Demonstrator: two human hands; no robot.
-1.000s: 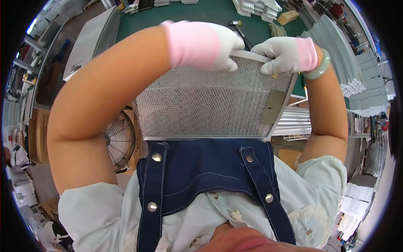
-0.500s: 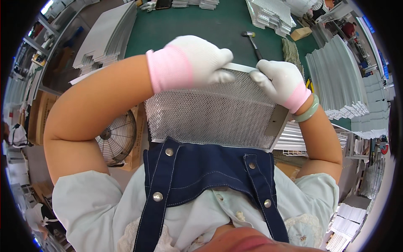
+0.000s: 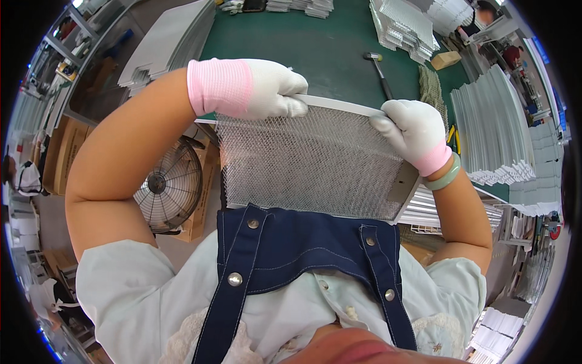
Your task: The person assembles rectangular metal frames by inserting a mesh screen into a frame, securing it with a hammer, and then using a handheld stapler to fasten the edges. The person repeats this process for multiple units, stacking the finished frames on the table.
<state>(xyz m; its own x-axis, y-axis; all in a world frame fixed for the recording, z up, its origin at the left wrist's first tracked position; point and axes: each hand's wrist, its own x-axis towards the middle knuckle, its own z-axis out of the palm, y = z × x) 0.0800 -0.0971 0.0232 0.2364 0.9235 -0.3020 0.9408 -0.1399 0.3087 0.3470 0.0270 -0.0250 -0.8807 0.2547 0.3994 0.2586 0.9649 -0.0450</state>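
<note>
A metal mesh filter panel [image 3: 309,161] with a pale metal frame is tilted between the green table and my apron. My left hand [image 3: 273,90], in a white glove with a pink cuff, pinches the frame's far edge near its left end. Farther right along that same edge, my right hand [image 3: 415,130], gloved alike, grips the frame between thumb and fingers. The panel's near edge meets the apron. A flat plate with small holes shows at the panel's right side.
A hammer [image 3: 379,74] lies on the green table [image 3: 291,48] beyond my right hand. Stacked white panels [image 3: 173,39] stand at the left, more metal frames [image 3: 494,124] at the right. Mesh sheets [image 3: 405,27] and a wooden block [image 3: 445,60] lie farther back. A floor fan [image 3: 167,185] stands below left.
My left hand has slid leftward along the frame's far edge, widening the gap between my hands. My right hand keeps its grip. The view has shifted slightly.
</note>
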